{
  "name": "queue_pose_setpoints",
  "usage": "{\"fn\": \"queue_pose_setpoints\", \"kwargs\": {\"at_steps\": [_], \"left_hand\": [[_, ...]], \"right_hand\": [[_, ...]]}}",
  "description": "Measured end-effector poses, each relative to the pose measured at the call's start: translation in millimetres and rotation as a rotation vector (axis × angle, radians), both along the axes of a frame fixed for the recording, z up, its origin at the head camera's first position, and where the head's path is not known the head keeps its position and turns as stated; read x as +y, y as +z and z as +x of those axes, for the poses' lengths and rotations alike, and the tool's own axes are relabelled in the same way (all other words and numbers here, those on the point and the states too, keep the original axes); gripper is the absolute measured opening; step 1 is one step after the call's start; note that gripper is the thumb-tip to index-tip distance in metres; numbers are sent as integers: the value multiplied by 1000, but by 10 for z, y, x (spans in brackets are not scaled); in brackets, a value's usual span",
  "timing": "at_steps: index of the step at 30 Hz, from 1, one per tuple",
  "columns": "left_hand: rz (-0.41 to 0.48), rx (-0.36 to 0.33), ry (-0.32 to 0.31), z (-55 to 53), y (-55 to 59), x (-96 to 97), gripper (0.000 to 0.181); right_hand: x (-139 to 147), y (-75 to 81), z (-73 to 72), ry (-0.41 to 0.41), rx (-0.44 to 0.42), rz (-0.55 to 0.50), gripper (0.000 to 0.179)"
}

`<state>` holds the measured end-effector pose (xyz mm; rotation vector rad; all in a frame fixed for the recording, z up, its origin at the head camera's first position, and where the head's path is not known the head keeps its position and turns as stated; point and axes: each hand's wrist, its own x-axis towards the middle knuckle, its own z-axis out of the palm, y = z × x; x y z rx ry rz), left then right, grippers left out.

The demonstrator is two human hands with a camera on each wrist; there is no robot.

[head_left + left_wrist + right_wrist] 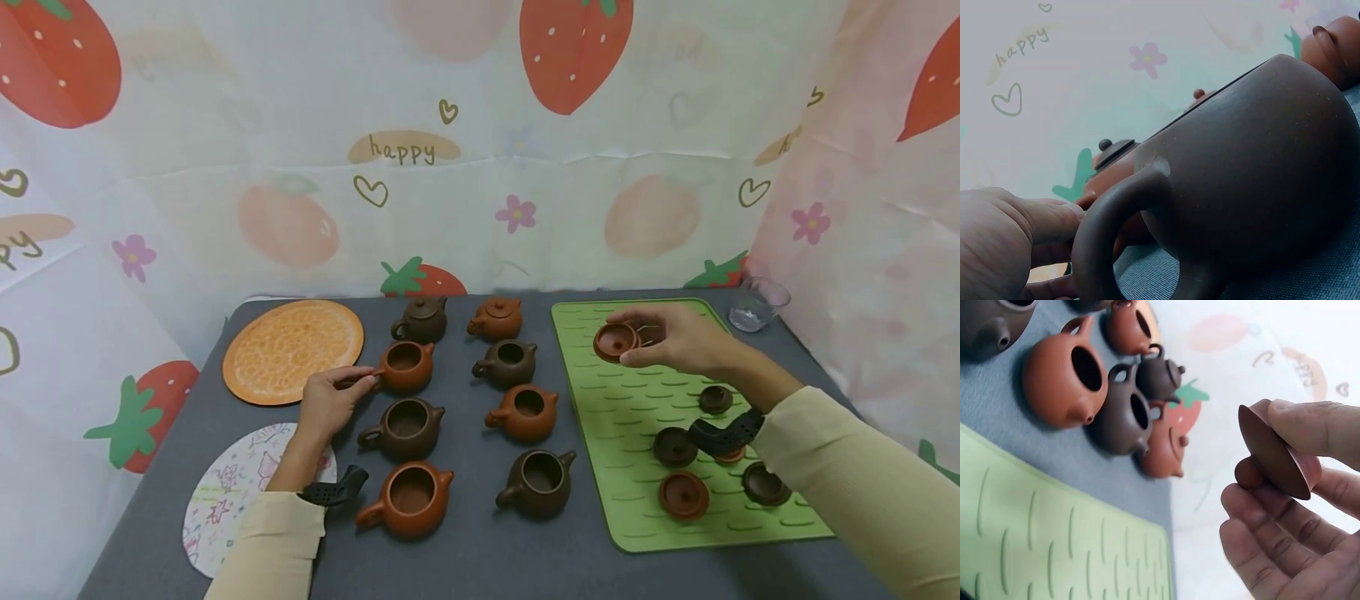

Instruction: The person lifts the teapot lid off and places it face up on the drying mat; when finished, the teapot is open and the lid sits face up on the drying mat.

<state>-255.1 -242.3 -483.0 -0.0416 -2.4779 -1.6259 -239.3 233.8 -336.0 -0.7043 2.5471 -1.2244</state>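
My right hand [678, 337] holds a reddish-brown teapot lid [617, 340] between thumb and fingers above the green mat [600, 417]. In the right wrist view the lid [1275, 453] is tilted, its round knob pointing down toward the fingers. Across the table, my left hand [330, 404] pinches the handle of a lidless reddish-brown teapot [408, 379], second from the back in the left column. A dark brown teapot [1260, 169] fills much of the left wrist view and partly covers that one; the left hand [1004, 244] shows beside its handle.
Other lidless teapots, such as a dark one [536, 492], stand in two columns. At the back, a dark teapot [420, 321] and a reddish one [498, 321] wear lids. Several lids [684, 500] lie on the mat. A glass cup [756, 308], orange round mat [292, 346] and patterned round mat [217, 500] flank them.
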Motion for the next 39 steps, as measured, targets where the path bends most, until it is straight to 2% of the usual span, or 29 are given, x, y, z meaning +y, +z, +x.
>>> {"fn": "queue_pose_setpoints", "kwargs": {"at_steps": [6,14,24,30,34,39], "left_hand": [[1,-11,-1,-4,-5,-2,24],[-24,-2,3,-14,-5,-4,25],[17,19,-24,0,2,-13,23],[7,30,-22,-2,-3,-19,23],[1,28,-17,-8,-12,-18,23],[4,23,-16,-17,-25,-19,23]], "right_hand": [[109,-129,-25,3,-1,64,56],[205,-278,-47,22,-75,91,56],[292,-500,-75,14,-90,169,56],[302,-626,-68,50,-77,183,54],[305,-698,-66,60,-101,199,55],[322,-769,-72,64,-99,247,53]]}}
